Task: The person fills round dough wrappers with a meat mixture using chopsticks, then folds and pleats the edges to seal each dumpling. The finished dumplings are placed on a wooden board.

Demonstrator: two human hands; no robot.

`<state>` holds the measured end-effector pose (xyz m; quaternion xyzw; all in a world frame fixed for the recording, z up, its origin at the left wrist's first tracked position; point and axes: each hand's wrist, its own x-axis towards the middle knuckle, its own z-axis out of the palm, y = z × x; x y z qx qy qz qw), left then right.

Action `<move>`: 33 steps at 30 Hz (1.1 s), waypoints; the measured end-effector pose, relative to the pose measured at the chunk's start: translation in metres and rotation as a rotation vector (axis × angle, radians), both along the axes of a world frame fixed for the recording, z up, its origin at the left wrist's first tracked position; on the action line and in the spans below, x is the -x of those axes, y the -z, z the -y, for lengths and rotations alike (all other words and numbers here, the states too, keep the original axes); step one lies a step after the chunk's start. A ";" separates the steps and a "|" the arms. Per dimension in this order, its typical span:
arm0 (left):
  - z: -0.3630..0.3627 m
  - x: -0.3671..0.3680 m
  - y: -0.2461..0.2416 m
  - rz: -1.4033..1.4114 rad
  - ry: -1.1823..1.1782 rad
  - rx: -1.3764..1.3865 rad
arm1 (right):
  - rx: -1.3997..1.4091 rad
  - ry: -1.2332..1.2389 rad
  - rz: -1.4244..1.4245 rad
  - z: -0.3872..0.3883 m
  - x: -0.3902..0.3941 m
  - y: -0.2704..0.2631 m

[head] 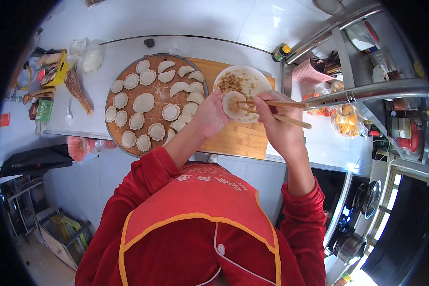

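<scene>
My left hand (pixel 211 116) holds a round dough wrapper (pixel 230 113) with a lump of minced filling (pixel 235 104) on it. In my right hand (pixel 280 123) is a pair of wooden chopsticks (pixel 289 120), their tips at the filling. Just beyond both hands stands a white bowl (pixel 262 80) with more chopped filling (pixel 230 82) inside, mostly toward its left side. To the left, a round wooden board (pixel 157 93) carries several crimped round dumplings (pixel 129 139) and half-moon dumplings (pixel 180 88). A flat stack of wrappers or a single dough disc (pixel 143 103) lies among them; I cannot tell which.
The bowl is on a rectangular wooden cutting board (pixel 232 141), partly under the round board. A metal rack (pixel 364 93) rises at right, near a pink basket (pixel 312 70) and a dark bottle with a yellow cap (pixel 281 53). A straw brush (pixel 78 87) and yellow basket (pixel 58 69) are left.
</scene>
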<state>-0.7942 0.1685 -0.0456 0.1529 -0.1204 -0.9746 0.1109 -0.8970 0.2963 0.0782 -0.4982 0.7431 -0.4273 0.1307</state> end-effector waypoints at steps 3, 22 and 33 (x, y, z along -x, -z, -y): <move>-0.001 -0.002 -0.001 0.018 -0.027 -0.005 | 0.033 0.036 0.076 -0.009 -0.001 -0.006; -0.006 -0.027 -0.023 -0.034 0.007 -0.039 | 0.294 0.231 0.476 -0.043 -0.014 0.012; -0.005 -0.043 -0.024 -0.094 0.092 -0.090 | 0.278 0.194 0.861 -0.060 0.020 0.042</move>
